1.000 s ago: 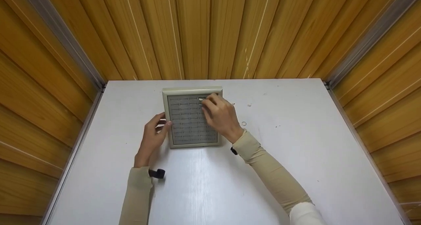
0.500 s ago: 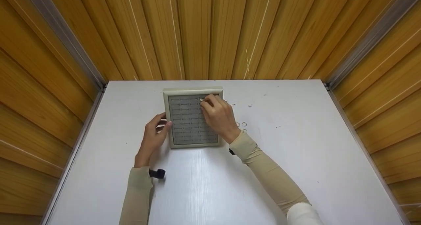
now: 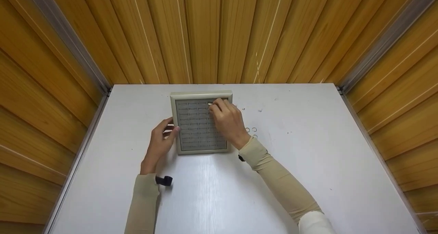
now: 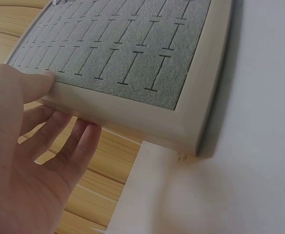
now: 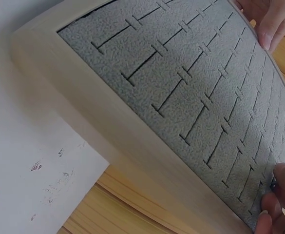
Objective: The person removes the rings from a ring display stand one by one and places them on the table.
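A ring display tray [image 3: 195, 131] with a pale frame and grey slotted foam stands tilted up on the table. My left hand [image 3: 162, 138] grips its left side, thumb on the front of the frame and fingers behind, as the left wrist view shows. At the top right slots, my right hand [image 3: 228, 119] pinches a small ring [image 5: 274, 183], mostly hidden by the fingertips. A bright gap [image 3: 210, 103] shows in the foam beside those fingers. In the left wrist view a shiny bit of metal [image 4: 59, 2] sits at the foam's far end.
Several loose rings [image 3: 254, 129] lie on the white table [image 3: 294, 165] right of the tray, partly behind the right wrist. Small marks [image 3: 260, 110] dot the tabletop behind them. Wood-look panels [image 3: 202, 35] wall in the back and both sides.
My right hand has shifted slightly left and down along the top slots, its fingertips closing in at the foam. More loose rings show beside the wrist. The left hand keeps its grip.
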The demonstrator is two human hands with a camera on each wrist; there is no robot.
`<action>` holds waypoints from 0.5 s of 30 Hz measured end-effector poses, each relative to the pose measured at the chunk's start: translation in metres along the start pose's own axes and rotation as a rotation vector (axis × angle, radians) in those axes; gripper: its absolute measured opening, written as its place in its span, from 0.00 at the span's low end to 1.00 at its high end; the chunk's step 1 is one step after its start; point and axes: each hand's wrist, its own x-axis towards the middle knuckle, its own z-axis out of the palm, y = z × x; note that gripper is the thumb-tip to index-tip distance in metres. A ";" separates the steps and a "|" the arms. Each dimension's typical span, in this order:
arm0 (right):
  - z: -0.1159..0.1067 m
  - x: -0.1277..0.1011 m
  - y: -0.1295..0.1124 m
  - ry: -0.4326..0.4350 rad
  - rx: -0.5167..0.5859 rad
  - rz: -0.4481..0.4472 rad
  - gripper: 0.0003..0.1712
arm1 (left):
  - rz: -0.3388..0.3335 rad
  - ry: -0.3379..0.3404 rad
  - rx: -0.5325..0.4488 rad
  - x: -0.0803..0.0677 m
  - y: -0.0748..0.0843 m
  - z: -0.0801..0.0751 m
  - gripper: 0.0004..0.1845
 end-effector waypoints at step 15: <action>0.000 -0.001 0.002 0.011 0.041 -0.016 0.08 | 0.039 0.006 0.026 0.000 0.000 0.000 0.23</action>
